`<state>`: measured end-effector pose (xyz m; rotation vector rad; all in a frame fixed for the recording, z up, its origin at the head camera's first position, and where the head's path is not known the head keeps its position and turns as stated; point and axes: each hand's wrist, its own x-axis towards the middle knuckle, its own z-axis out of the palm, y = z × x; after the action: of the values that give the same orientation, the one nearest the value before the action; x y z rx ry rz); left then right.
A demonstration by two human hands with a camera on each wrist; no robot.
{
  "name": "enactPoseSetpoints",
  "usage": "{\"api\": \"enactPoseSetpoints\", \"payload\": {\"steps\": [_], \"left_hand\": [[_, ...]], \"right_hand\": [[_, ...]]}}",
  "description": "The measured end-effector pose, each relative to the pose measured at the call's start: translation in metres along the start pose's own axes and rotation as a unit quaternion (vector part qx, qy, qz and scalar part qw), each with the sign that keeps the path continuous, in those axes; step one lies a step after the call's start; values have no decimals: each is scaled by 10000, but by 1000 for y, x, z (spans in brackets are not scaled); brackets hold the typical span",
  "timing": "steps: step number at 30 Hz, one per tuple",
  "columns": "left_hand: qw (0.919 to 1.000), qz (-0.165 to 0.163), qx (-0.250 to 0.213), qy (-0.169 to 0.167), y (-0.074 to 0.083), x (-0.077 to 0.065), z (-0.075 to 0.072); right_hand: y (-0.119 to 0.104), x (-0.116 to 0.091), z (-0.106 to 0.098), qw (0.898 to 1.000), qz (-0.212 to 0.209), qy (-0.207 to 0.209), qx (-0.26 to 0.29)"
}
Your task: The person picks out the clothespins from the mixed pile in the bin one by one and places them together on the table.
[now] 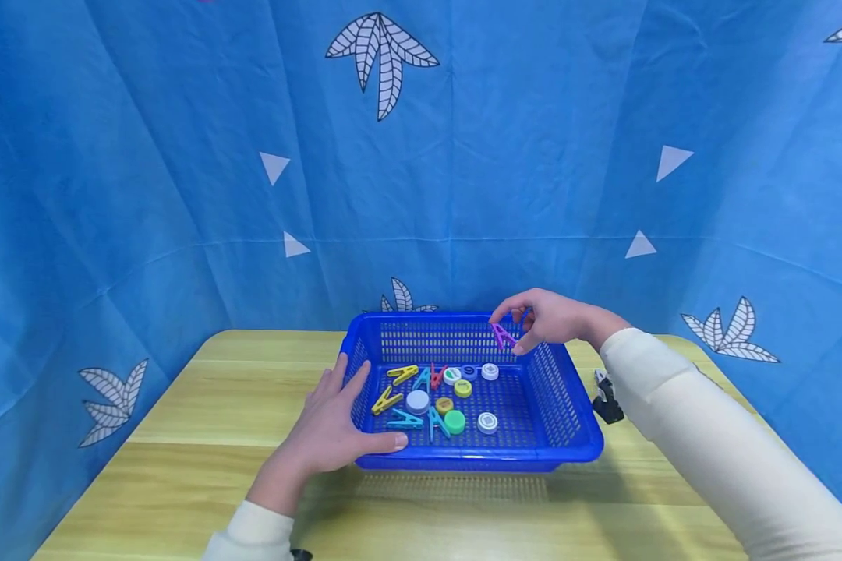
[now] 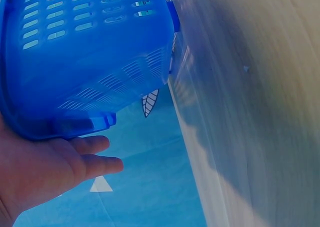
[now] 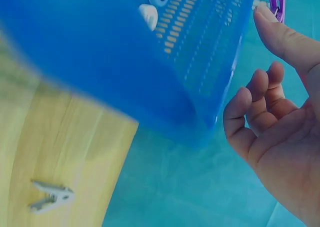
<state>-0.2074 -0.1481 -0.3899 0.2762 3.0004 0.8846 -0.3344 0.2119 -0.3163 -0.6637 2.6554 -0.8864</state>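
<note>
A blue plastic basket with slotted walls stands on the table. Above its back right part, my right hand pinches a purple clothespin between thumb and fingers; the right wrist view shows only part of that clothespin. My left hand rests on the basket's left rim with fingers spread, the thumb lying over the front rim. Its straight fingers show beside the rim in the left wrist view. Inside lie yellow clothespins, turquoise clothespins, a red clothespin and several bottle caps, including a green cap.
The light wooden table spreads around the basket. A grey clothespin lies on it, right of the basket. A small black object shows below the right forearm. Behind hangs a blue curtain with white leaves and triangles.
</note>
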Motion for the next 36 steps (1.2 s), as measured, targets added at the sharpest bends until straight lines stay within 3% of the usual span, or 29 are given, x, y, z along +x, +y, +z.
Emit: {"api": "enactPoseSetpoints", "payload": {"steps": [12,36], "left_hand": [[10000,31,12,83,-1,-2,-2],[9999,114,74,64,0,1,0]], "right_hand": [[30,-16,-16,9994,78,325,-79],[104,-70,-29,9970,277,337,639]]}}
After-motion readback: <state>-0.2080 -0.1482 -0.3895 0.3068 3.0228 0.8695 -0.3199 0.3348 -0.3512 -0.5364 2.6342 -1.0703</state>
